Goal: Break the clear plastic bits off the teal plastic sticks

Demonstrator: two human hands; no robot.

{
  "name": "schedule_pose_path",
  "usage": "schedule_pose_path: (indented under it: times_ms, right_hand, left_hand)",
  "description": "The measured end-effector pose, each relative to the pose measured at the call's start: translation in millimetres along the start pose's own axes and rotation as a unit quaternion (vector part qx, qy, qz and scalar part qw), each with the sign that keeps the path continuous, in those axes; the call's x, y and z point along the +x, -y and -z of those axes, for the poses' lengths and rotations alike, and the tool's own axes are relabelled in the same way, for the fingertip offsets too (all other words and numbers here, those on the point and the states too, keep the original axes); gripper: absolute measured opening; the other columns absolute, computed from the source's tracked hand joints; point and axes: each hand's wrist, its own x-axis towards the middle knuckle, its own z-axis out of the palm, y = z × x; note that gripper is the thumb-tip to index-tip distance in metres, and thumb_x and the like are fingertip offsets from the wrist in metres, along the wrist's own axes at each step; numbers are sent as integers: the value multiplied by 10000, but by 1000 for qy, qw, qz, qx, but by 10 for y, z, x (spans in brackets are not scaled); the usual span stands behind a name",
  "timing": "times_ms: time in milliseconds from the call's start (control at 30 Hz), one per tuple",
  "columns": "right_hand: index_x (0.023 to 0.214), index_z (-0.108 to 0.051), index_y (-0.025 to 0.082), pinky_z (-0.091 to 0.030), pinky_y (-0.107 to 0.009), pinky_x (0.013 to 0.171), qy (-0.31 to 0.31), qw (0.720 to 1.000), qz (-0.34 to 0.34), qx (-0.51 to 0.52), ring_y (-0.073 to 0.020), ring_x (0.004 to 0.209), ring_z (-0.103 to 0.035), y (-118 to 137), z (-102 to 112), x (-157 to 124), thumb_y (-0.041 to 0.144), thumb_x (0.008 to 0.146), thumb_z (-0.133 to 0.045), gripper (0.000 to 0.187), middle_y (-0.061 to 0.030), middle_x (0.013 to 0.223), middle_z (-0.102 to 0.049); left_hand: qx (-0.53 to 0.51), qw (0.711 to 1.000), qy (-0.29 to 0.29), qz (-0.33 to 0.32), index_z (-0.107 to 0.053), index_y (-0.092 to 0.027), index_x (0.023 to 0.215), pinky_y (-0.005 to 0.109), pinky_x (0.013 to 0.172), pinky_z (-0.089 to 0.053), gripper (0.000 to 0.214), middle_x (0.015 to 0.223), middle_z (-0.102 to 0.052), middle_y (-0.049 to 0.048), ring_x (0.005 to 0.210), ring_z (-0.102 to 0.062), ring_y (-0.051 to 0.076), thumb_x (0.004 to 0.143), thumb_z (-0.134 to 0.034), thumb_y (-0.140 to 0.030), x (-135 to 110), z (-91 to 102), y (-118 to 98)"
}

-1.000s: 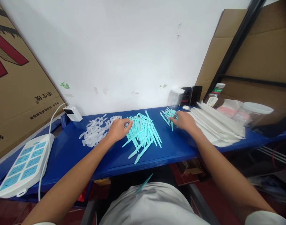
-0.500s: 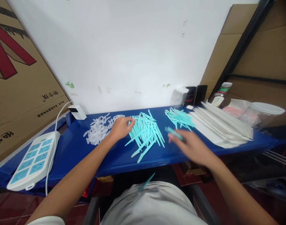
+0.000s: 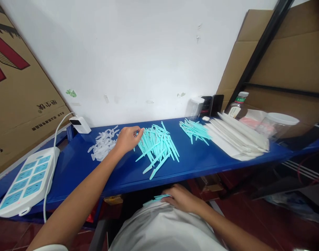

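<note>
My left hand point(image 3: 128, 138) is closed at the left edge of a pile of turquoise eyebrow razors point(image 3: 159, 146), thumb and fingertips pinched together. What the pinch holds, if anything, is hidden. Left of that hand lies a heap of small translucent caps point(image 3: 103, 146). Down at my lap, below the table edge, my right hand point(image 3: 181, 198) is closed around turquoise eyebrow razors point(image 3: 160, 197), whose ends stick out to the left of the fingers. A smaller pile of razors point(image 3: 194, 130) lies further right on the table.
White paper sleeves point(image 3: 237, 139) are stacked at the right of the blue table point(image 3: 122, 179). Behind them stand a clear jar point(image 3: 196, 108), phones point(image 3: 216, 105), a bottle point(image 3: 237, 104) and a lidded tub point(image 3: 279, 123). A power strip point(image 3: 28, 181) with a cable lies left.
My right hand has come down from above the table to my lap, with turquoise razors in it. The left hand stays pinched by the pile. The view has shifted slightly.
</note>
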Motion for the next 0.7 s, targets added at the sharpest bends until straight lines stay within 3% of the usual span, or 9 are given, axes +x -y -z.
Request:
schedule_pose_path:
  times_ms: [67, 167, 267, 333, 433, 533, 633, 700]
  right_hand:
    - [842, -731, 172, -389, -277, 677, -34, 997, 4, 76, -170, 711, -548, 158, 58, -138, 508, 998, -552, 411, -33, 746, -655]
    - [905, -710, 187, -315, -246, 562, -34, 977, -23, 211, -124, 583, -403, 421, 192, -363, 624, 930, -615, 448, 36, 618, -495]
    - [892, -723, 186, -378, -262, 618, -98, 965, -21, 241, -148, 656, -490, 594, 391, -455, 635, 937, -601, 467, 0, 700, -575]
    - [838, -706, 181, -428, -284, 714, -128, 967, 15, 221, -173, 752, -564, 644, 585, -414, 602, 981, -552, 470, -27, 786, -641]
    - [770, -622, 184, -423, -286, 727, -188, 969, 54, 151, -169, 743, -546, 655, 1009, -214, 569, 1034, -465, 493, -15, 739, -589]
    - [845, -624, 184, -438, -303, 761, -176, 975, 106, 87, -173, 759, -550, 608, 1579, 145, 546, 1055, -421, 465, -30, 802, -606]
    - [1076, -652, 186, -369, -276, 603, -211, 970, 108, 60, -149, 611, -433, 484, 2123, 643, 535, 1034, -453, 403, 16, 693, -492]
    - [1016, -682, 170, -320, -271, 554, -175, 979, 85, 63, -140, 566, -380, 349, 2342, 991, 504, 1004, -495, 383, 26, 639, -434]
  left_hand:
    - [0, 1000, -5, 1, -606, -195, 649, 309, 590, -267, 456, 551, -496, 0, 514, -430, 140, 1007, -482, -449, 1, 5, 7]
    - [-3, 1000, -4, -1, -605, -196, 647, 311, 590, -262, 452, 557, -499, -1, 515, -426, 140, 1005, -484, -445, -4, 7, -9]
    - [-13, 1000, -1, 1, -603, -193, 634, 311, 592, -262, 462, 555, -492, -5, 518, -418, 138, 1000, -490, -452, -7, 20, -36]
    - [-35, 999, -1, 13, -628, -190, 643, 307, 592, -266, 472, 541, -477, -13, 517, -415, 135, 996, -492, -471, 0, 35, -38]
    - [-90, 993, 11, 70, -686, -184, 674, 298, 576, -267, 508, 496, -435, -28, 497, -401, 132, 990, -477, -523, 27, 57, 4]
    - [-130, 982, 32, 132, -721, -179, 701, 293, 559, -263, 568, 469, -411, -31, 485, -404, 140, 986, -436, -580, 65, 77, 105]
    - [-123, 978, 50, 160, -754, -177, 741, 293, 563, -277, 609, 479, -447, -15, 509, -452, 163, 983, -395, -605, 99, 134, 268]
    - [-91, 976, 86, 178, -769, -186, 766, 296, 564, -286, 623, 478, -470, -2, 512, -472, 179, 987, -360, -601, 108, 210, 421]
